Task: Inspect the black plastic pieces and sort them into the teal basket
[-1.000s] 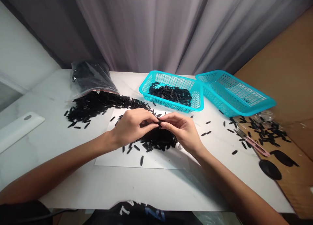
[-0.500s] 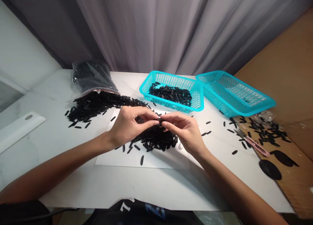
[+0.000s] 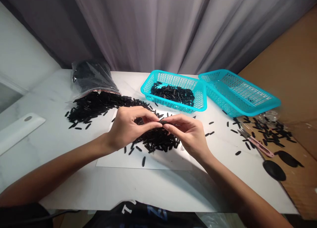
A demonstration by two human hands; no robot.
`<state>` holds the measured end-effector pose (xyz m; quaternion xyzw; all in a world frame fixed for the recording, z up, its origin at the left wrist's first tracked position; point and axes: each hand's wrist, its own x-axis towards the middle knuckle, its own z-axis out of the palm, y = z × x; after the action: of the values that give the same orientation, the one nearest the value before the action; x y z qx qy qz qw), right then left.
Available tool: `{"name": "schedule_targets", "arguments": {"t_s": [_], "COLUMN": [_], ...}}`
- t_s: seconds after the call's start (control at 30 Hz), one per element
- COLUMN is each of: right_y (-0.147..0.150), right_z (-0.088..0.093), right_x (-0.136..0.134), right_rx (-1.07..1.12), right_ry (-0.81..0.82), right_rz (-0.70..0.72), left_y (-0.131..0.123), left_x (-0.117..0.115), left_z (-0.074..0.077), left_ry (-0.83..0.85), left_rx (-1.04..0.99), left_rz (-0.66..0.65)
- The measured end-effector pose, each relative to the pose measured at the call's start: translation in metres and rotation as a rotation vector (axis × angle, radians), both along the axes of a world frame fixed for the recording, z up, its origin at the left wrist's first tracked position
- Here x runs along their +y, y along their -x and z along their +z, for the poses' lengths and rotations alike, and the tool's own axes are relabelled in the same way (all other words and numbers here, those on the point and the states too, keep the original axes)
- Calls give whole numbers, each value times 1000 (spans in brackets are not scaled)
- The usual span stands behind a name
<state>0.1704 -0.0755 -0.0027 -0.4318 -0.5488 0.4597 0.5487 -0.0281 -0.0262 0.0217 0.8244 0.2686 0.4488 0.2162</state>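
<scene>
Over the middle of the table, my left hand point(image 3: 130, 127) and my right hand point(image 3: 189, 132) meet fingertip to fingertip. Both pinch one small black piece point(image 3: 162, 122) between thumb and fingers. Beneath them a pile of similar black pieces point(image 3: 160, 140) lies on a white sheet point(image 3: 114, 162). Behind my hands stands a blue basket point(image 3: 203, 102) holding many black pieces. A larger heap point(image 3: 91, 107) spills from a clear plastic bag point(image 3: 91, 78) at the back left.
A second blue basket point(image 3: 257, 111) stands at the back right. Pink-handled scissors point(image 3: 261, 147), scattered black pieces and two black oval objects point(image 3: 274, 170) lie by the right edge, partly on cardboard point(image 3: 294, 191). At the far left is a white object point(image 3: 22, 130).
My hands stay together with fingertips slightly shifted around the black piece. The piece shows a little more clearly between them.
</scene>
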Motion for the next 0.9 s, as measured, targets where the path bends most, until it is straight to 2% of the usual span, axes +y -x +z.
{"name": "schedule_targets", "arguments": {"t_s": [0.2, 0.4, 0.63, 0.9], "right_y": [1, 1, 0, 0], "right_z": [3, 3, 3, 5], "right_x": [-4, -6, -6, -5], "right_rx": [-37, -70, -59, 10], "right_ry": [-72, -127, -139, -38], "right_rz": [-36, -45, -59, -56], "left_y": [2, 2, 2, 2], "left_x": [2, 2, 3, 4], "left_z": [-2, -2, -2, -4], "left_ry": [-193, -288, -289, -253], "left_rx": [24, 29, 30, 19], "left_rz": [-17, -42, -52, -39]}}
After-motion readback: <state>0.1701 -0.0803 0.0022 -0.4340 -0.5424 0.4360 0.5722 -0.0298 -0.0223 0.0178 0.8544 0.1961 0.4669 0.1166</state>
